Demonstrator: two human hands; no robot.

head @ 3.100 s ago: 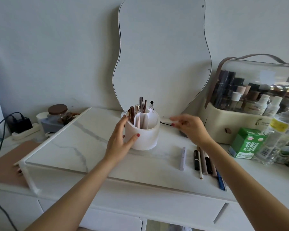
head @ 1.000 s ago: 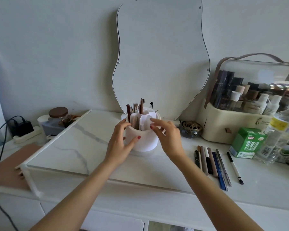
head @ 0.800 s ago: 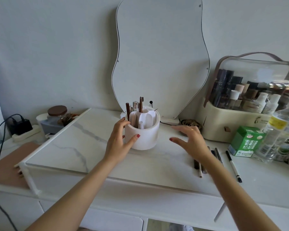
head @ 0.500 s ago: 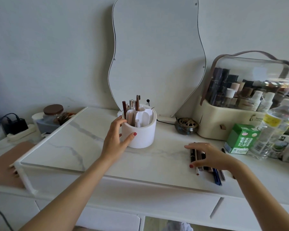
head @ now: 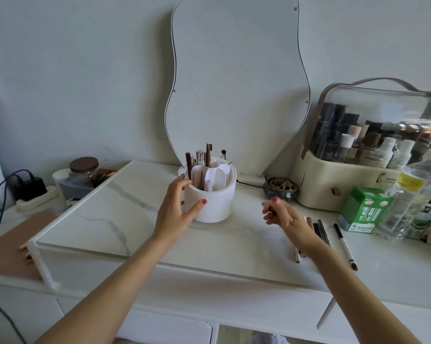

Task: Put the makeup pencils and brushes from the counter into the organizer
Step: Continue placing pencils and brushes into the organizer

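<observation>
The round plastic organizer (head: 210, 199) is plain white, with brown, silver and pale pink handles standing in it. The stone-look counter (head: 125, 214) is white with thin grey veins. Both the left hand (head: 176, 211) and the right hand (head: 285, 217) show red-painted nails. The loose pencils (head: 320, 228) beside the right hand are black, brown and dark blue; one slim white pen with black ends (head: 344, 245) lies apart. The small cardboard box (head: 363, 209) is green and white. The wavy mirror (head: 236, 83) reflects pale grey inside a dark edge. The glass jar (head: 84, 170) has a brown lid.
</observation>
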